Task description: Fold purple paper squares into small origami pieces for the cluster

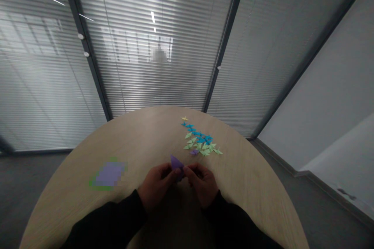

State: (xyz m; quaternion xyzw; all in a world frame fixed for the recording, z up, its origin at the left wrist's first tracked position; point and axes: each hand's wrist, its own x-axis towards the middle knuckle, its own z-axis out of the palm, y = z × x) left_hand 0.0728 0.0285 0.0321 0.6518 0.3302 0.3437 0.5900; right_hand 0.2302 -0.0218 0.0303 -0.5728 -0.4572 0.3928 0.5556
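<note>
A piece of folded purple paper (pixel 176 162) is held between my two hands, low over the near middle of the table. My left hand (pixel 157 183) pinches its left and lower part with the thumb on top. At its right edge, the fingertips of my right hand (pixel 201 182) are closed on it. The fingers cover its lower part. Just beyond my hands lie several small folded paper pieces: pale green ones (pixel 205 147), blue ones (pixel 200 135), a purple one (pixel 194 152) and a yellow one (pixel 184 118) at the far end.
To the left, a blurred purple and green stack (pixel 109 174), perhaps paper sheets, lies on the round wooden table (pixel 248 186). Glass panels with blinds (pixel 163 81) stand behind the table's far edge. A white wall (pixel 330 97) rises on the right.
</note>
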